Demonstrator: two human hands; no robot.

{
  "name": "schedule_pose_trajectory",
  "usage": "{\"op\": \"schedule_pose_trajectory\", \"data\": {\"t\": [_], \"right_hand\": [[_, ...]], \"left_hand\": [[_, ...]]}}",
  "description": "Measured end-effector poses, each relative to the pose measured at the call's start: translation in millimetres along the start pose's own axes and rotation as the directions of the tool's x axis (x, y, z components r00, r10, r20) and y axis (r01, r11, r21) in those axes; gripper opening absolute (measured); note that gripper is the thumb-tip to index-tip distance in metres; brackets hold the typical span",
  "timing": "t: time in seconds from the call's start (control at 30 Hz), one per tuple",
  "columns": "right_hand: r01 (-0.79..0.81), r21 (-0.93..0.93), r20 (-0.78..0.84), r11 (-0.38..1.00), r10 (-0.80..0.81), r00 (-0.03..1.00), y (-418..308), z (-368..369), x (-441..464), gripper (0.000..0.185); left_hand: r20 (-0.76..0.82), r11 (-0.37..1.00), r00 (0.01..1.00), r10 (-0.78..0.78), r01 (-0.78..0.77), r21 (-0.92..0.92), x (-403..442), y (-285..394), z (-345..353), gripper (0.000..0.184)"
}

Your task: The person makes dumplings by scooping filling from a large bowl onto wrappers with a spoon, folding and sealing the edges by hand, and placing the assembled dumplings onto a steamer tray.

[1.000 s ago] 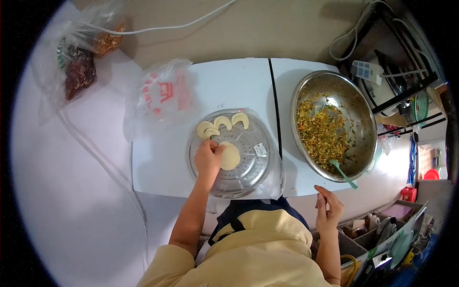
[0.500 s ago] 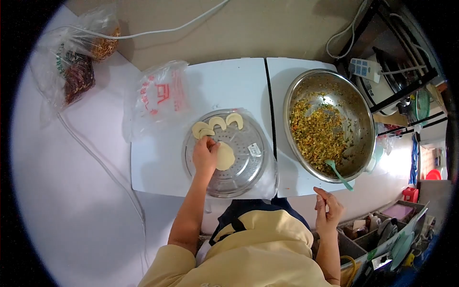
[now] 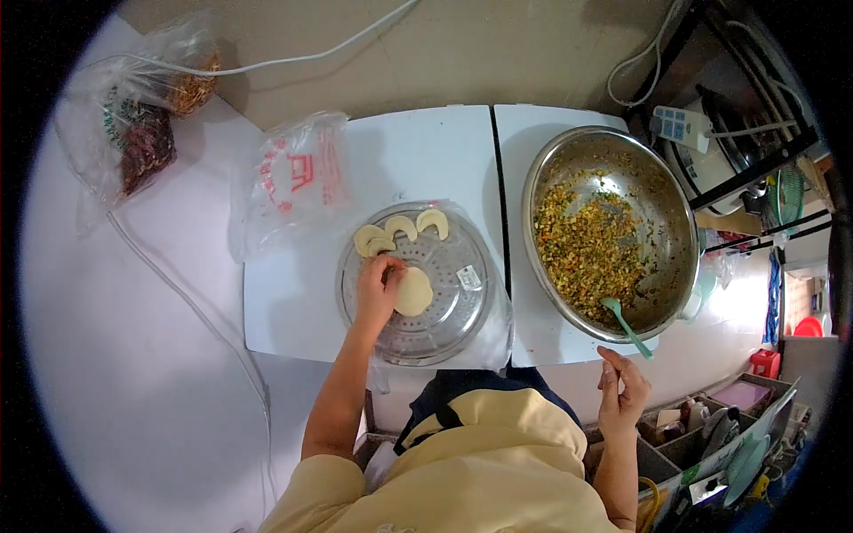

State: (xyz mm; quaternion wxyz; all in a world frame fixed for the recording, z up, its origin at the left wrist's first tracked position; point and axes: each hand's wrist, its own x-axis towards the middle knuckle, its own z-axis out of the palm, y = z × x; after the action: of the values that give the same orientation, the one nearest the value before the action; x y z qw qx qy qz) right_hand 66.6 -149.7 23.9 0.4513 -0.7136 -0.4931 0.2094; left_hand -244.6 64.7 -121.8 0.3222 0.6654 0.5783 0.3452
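My left hand is over the left part of a round perforated metal tray, its fingers pinched at the upper left edge of a flat round dough wrapper. Several crescent-shaped dough pieces lie along the tray's far rim, just above the hand. My right hand hangs off the table's front edge, fingers bent and partly apart, holding nothing visible. Beyond it stands a large steel bowl of chopped filling, with a green spoon leaning on its near rim.
A clear plastic bag with red print lies behind the tray to the left. Bags of dry food sit at the far left. A power strip and a black rack are at right, above storage boxes.
The view has shifted slightly, so tray and bowl appear a little further left. My left hand stays at the wrapper's edge. My right hand has moved slightly right.
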Motion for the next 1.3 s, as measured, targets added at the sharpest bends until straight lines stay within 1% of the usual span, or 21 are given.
{"op": "schedule_pose_trajectory", "data": {"t": [0.07,0.2,0.27,0.4,0.5,0.53,0.57,0.6,0.67,0.77,0.83,0.9,0.93,0.97,1.0,1.07,1.1,1.13,1.17,1.23,1.3], "right_hand": [[-0.054,-0.008,-0.009,0.998,0.054,0.998,-0.4,-4.6,1.4,0.019],[-0.019,-0.040,-0.037,0.999,0.018,0.999,6.1,-9.3,5.0,0.020],[-0.033,-0.052,-0.034,0.998,0.031,0.999,5.0,-11.4,7.2,0.020],[-0.050,-0.080,-0.042,0.995,0.047,0.998,3.4,-15.8,9.7,0.020],[-0.013,0.010,-0.102,1.000,0.014,0.995,18.8,-30.7,10.8,0.021],[-0.054,0.040,-0.193,0.998,0.060,0.979,28.8,-36.1,9.5,0.026],[-0.055,0.041,-0.192,0.998,0.062,0.980,36.8,-45.1,10.2,0.026],[-0.062,0.038,-0.269,0.997,0.070,0.961,39.5,-53.0,12.6,0.027],[-0.075,0.081,-0.375,0.994,0.100,0.922,45.9,-63.7,17.0,0.030],[-0.123,0.172,-0.403,0.977,0.184,0.897,65.5,-71.2,26.5,0.029],[-0.187,0.190,-0.348,0.964,0.244,0.905,88.8,-77.4,26.4,0.026],[-0.099,0.071,-0.212,0.993,0.112,0.971,96.7,-75.0,28.5,0.030],[-0.066,-0.007,-0.083,0.998,0.065,0.994,92.1,-76.4,29.5,0.044],[-0.119,-0.095,0.015,0.988,0.121,0.993,85.7,-80.1,27.5,0.051],[-0.088,-0.113,0.038,0.990,0.093,0.995,78.0,-73.3,28.5,0.052],[-0.043,-0.094,0.074,0.995,0.050,0.996,67.6,-62.7,29.5,0.049],[-0.026,-0.051,0.089,0.998,0.031,0.996,67.1,-58.8,29.8,0.045],[-0.039,-0.076,0.108,0.996,0.047,0.993,72.7,-57.5,28.7,0.041],[-0.049,-0.098,0.129,0.994,0.062,0.990,75.5,-56.7,28.6,0.036],[-0.070,-0.044,0.096,0.997,0.074,0.993,63.8,-46.5,33.7,0.026],[0.074,-0.148,0.096,0.986,-0.060,0.994,61.1,-44.0,38.0,0.020]], "left_hand": [[0.008,0.987,0.987,0.158,-0.158,0.024,-3.3,11.5,-8.7,0.013],[-0.025,0.989,0.990,0.142,-0.143,-0.046,-5.0,12.2,-9.2,0.020],[0.089,0.985,0.987,0.133,-0.142,0.096,-2.6,22.9,-12.6,0.021],[0.150,0.979,0.980,0.129,-0.151,0.139,-1.7,14.0,-16.5,0.021],[0.186,0.993,0.975,0.120,-0.121,-0.008,-4.2,8.5,-26.4,0.015],[0.229,0.993,0.970,0.081,-0.059,-0.103,-5.8,6.3,-30.9,0.012],[0.274,0.981,0.961,0.045,0.010,-0.194,-7.6,4.6,-33.8,0.010],[0.274,0.981,0.961,0.042,0.012,-0.192,-9.1,8.3,-37.6,0.010],[0.341,0.931,0.928,-0.149,0.248,-0.268,-11.7,18.9,-46.2,0.007],[0.349,0.896,0.918,-0.189,0.306,-0.322,-14.2,11.3,-47.5,0.008],[0.330,0.900,0.922,-0.203,0.309,-0.308,-14.4,8.9,-50.7,0.010],[0.309,0.904,0.925,-0.220,0.312,-0.293,-15.1,9.5,-56.2,0.012],[0.250,0.895,0.951,-0.180,0.264,-0.359,-15.4,11.8,-59.0,0.013],[0.193,0.880,0.971,-0.139,0.211,-0.425,-15.4,15.4,-58.9,0.015],[0.207,0.876,0.969,-0.132,0.212,-0.433,-15.5,18.5,-56.9,0.015],[0.208,0.468,0.969,-0.133,0.247,-0.848,-17.8,27.2,-49.4,0.018],[0.231,0.453,0.965,-0.121,0.261,-0.852,-20.8,34.1,-43.2,0.018],[0.284,0.234,0.944,-0.167,0.318,-0.919,-25.6,41.1,-38.3,0.019],[0.345,0.003,0.916,-0.204,0.353,-0.936,-30.2,44.8,-33.2,0.021],[0.402,-0.072,0.906,-0.132,0.396,-0.915,-33.3,54.0,-18.9,0.022],[0.516,-0.457,0.833,0.197,0.544,-0.704,-36.6,76.8,-3.2,0.020]]}}
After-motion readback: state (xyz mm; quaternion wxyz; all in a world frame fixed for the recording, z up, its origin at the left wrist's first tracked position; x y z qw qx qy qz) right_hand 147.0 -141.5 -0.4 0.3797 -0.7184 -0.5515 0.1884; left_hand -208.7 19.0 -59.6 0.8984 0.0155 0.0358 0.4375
